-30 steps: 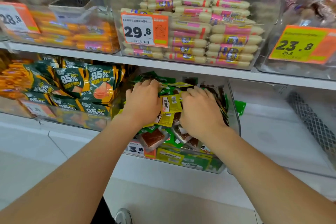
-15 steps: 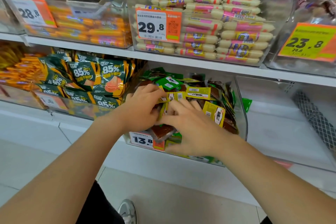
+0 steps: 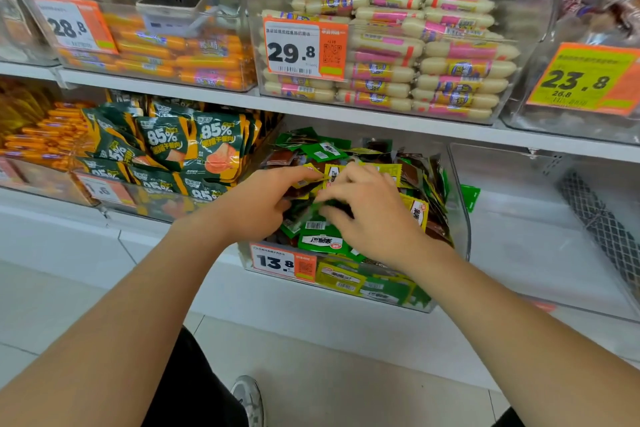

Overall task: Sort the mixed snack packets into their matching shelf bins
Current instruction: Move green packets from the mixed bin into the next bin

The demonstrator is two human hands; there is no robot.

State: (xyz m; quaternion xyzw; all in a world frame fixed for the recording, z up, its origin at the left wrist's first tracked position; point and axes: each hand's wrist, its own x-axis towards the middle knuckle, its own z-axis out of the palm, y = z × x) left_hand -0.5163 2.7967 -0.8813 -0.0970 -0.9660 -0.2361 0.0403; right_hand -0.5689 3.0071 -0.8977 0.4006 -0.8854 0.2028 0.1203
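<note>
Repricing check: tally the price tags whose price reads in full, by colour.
White-and-orange tags: 3 (28.8, 29.8, 13.8)
Green-and-orange tags: 1 (23.8)
Total: 4

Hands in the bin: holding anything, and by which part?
Right hand pinches a green packet by its top edge; left hand: cannot tell.

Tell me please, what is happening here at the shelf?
A person works with two bare hands in a clear plastic bin on the lower shelf, full of mixed small green, yellow and brown snack packets. The left grip pinches a small yellow packet. The right grip curls over flat green packets; whether it holds one is unclear. No packet is lifted out at this moment.
</note>
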